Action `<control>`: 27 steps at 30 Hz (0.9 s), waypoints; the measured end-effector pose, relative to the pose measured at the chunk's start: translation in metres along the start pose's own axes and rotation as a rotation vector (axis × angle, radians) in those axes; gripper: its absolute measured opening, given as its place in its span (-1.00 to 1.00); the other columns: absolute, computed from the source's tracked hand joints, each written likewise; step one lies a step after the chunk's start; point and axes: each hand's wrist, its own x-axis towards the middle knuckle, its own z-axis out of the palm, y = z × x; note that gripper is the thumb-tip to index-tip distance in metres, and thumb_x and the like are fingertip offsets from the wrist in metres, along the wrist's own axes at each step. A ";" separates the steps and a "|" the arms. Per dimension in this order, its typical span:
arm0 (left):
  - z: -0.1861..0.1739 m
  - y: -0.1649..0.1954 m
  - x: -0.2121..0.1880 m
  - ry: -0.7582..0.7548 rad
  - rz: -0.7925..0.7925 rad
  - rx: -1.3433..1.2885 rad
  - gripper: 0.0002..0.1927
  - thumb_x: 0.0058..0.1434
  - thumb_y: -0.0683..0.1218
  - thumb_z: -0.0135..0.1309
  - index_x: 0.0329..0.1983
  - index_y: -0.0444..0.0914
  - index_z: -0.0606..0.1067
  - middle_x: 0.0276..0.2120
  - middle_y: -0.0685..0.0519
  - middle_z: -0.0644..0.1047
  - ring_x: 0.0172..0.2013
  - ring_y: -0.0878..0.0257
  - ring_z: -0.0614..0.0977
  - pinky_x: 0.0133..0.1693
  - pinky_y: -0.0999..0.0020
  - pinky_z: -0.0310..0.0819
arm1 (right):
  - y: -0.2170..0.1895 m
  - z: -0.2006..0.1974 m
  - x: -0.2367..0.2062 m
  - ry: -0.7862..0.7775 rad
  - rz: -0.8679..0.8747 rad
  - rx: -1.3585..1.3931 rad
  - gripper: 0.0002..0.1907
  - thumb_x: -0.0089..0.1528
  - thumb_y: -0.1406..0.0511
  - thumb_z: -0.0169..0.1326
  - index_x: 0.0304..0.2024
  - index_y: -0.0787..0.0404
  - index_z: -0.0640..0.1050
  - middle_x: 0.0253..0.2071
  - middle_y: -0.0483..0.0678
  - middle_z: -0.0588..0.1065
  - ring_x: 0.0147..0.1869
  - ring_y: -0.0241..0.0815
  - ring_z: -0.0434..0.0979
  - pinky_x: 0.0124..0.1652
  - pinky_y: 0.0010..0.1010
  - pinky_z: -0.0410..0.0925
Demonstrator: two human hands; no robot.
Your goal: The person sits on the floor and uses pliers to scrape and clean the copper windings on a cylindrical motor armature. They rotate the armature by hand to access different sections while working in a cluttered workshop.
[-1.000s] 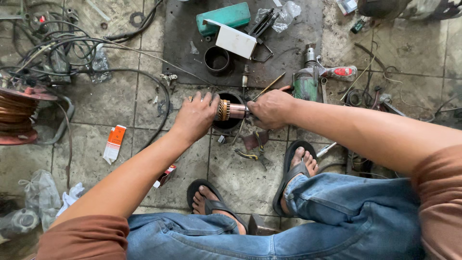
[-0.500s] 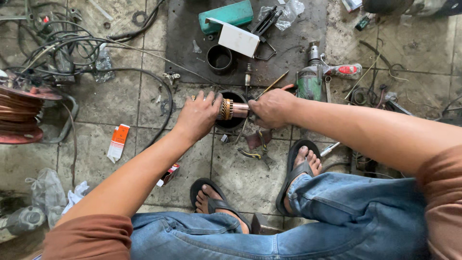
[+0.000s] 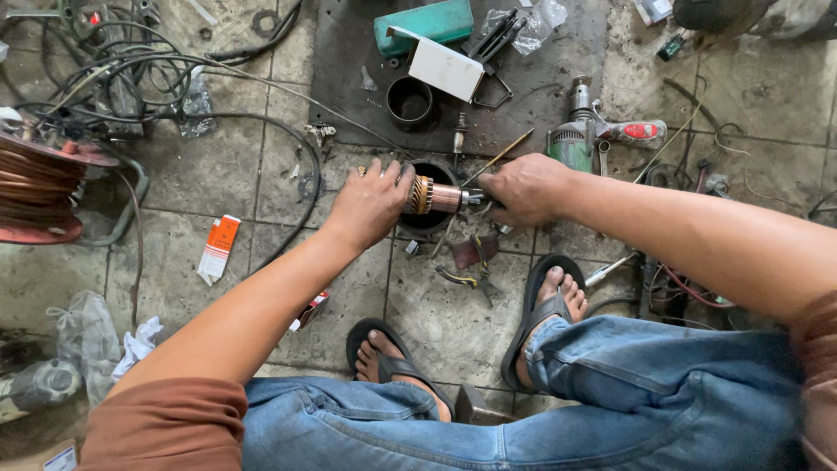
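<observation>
My left hand (image 3: pixel 370 202) grips one end of a motor armature (image 3: pixel 433 197) with copper windings, held level above the tiled floor. Closed on the other end, the shaft side, is my right hand (image 3: pixel 523 187). A thin stick or rod (image 3: pixel 499 157) slants up from near my right fingers; what it touches is unclear. Under the armature sits a black round housing (image 3: pixel 429 220). My feet in sandals rest just below the hands.
A dark mat (image 3: pixel 349 78) holds a black ring (image 3: pixel 410 103), a white box (image 3: pixel 446 68) and a teal case (image 3: pixel 425 23). A green power tool (image 3: pixel 582 138) lies right. Cables and a copper wire spool (image 3: pixel 35 187) fill the left. Pliers (image 3: pixel 466 277) lie by my foot.
Both hands stay on the armature with only slight shifts. The view has drifted a little; nothing was let go or picked up.
</observation>
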 end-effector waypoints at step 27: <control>0.000 -0.001 0.001 -0.002 0.011 -0.001 -0.48 0.19 -0.09 0.05 0.25 -0.28 0.43 0.02 -0.08 0.55 0.03 -0.05 0.58 -0.13 -0.10 0.57 | -0.001 0.014 0.007 0.031 -0.067 -0.100 -0.53 0.25 0.03 0.08 -0.06 0.28 0.43 -0.39 0.21 0.58 -0.22 0.23 0.65 -0.08 0.11 0.43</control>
